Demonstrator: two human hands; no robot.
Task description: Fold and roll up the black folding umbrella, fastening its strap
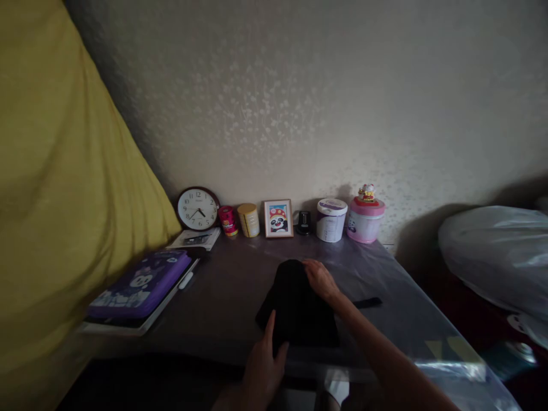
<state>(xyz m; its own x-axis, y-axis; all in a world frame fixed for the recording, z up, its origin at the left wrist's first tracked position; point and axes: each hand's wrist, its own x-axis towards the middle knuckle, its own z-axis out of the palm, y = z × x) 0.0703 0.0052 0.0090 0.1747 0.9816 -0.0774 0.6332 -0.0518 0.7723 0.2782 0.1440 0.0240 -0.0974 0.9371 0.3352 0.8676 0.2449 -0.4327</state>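
A black cloth item (295, 305) lies on the table in front of me, rounded at the far end and wider towards me. Its exact kind is hard to make out in the dim light. My right hand (320, 278) grips its upper right edge with bent fingers. At the near left side, my left hand (266, 362) has its index finger stretched onto the cloth and its thumb apart; the other fingers are mostly hidden. A dark strap (368, 302) sticks out to the right, beyond my right forearm.
Along the wall stand a clock (197, 209), a red can (228, 221), a yellow can (249, 220), a picture frame (278, 234), a white tub (331, 221) and a pink tub (365, 222). A purple case (141, 282) lies left, beside a yellow curtain (77, 171).
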